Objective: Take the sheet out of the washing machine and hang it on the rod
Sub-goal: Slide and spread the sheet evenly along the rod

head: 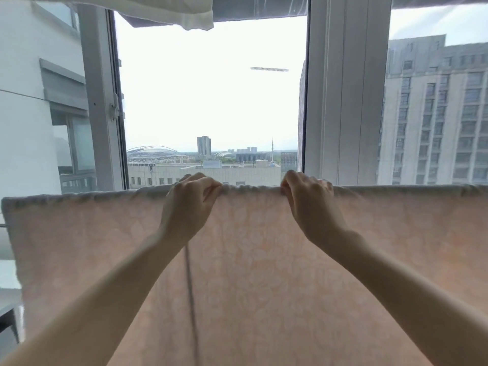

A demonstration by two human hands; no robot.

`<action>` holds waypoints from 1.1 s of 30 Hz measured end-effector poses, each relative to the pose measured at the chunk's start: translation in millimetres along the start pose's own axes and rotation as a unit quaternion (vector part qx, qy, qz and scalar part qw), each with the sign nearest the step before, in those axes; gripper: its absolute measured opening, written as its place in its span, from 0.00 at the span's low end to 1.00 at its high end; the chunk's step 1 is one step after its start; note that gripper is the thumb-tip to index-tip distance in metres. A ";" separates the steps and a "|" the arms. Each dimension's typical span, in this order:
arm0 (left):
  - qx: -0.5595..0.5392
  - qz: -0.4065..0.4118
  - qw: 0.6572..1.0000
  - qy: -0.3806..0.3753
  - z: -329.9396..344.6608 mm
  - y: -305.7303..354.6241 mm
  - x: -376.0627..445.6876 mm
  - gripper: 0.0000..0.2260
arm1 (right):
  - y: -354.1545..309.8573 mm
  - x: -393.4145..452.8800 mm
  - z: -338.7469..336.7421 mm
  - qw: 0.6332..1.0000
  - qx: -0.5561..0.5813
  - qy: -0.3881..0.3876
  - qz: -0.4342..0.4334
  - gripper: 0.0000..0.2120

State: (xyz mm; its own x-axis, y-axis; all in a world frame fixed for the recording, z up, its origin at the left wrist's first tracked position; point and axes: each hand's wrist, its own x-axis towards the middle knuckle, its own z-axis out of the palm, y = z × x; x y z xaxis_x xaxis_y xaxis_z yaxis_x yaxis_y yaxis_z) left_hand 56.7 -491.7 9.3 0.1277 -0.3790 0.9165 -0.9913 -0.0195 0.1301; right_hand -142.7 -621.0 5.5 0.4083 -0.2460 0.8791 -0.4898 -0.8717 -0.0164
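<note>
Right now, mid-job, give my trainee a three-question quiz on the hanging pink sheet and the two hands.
1. True or false: the pale pink patterned sheet lies bunched in a heap on the floor.
2. Which hands pinch the sheet's top fold? A) the left hand only B) the right hand only C) both
3. Fill in: above the hands, a white folded cloth hangs at the upper ____ of the view.

Key
1. False: it hangs spread flat, draped over a rail hidden under its top fold.
2. C: both hands pinch the fold, side by side but apart, near its middle.
3. Left, in front of the open grey-framed window.
</note>
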 end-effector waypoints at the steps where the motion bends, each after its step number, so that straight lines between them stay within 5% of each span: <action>1: -0.010 0.004 1.000 0.008 4.0 4.2 -0.4 0.07 | 1.4 0.2 0.5 1.000 0.010 0.007 0.002 0.07; 7: -0.069 0.086 0.993 0.035 25.9 36.9 -16.4 0.09 | 29.4 -20.1 -6.2 0.994 0.107 0.025 -0.002 0.05; 12: -0.043 0.145 0.988 0.018 33.0 34.2 -28.5 0.08 | 47.5 -42.9 -15.1 0.996 0.012 0.024 -0.087 0.02; 22: 0.022 0.019 1.000 -0.011 9.2 1.8 -12.0 0.12 | 18.1 -19.9 -11.8 0.995 0.002 -0.025 -0.092 0.04; 29: 0.026 0.012 1.000 -0.002 -2.3 -2.7 -14.5 0.08 | -8.7 5.1 3.2 0.995 0.002 -0.028 -0.097 0.14; 33: 0.002 0.003 1.000 0.006 -4.5 2.1 -14.8 0.12 | -22.1 14.0 8.4 0.994 0.038 -0.025 -0.103 0.10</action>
State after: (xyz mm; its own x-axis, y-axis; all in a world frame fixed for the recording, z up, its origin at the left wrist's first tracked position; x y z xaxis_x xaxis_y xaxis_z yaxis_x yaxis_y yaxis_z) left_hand 52.9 -481.9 -2.3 0.1216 -0.3685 0.9217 -0.9922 -0.0207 0.1226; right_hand -119.7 -608.8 14.2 0.5322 -0.0788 0.8429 -0.3331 -0.9348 0.1230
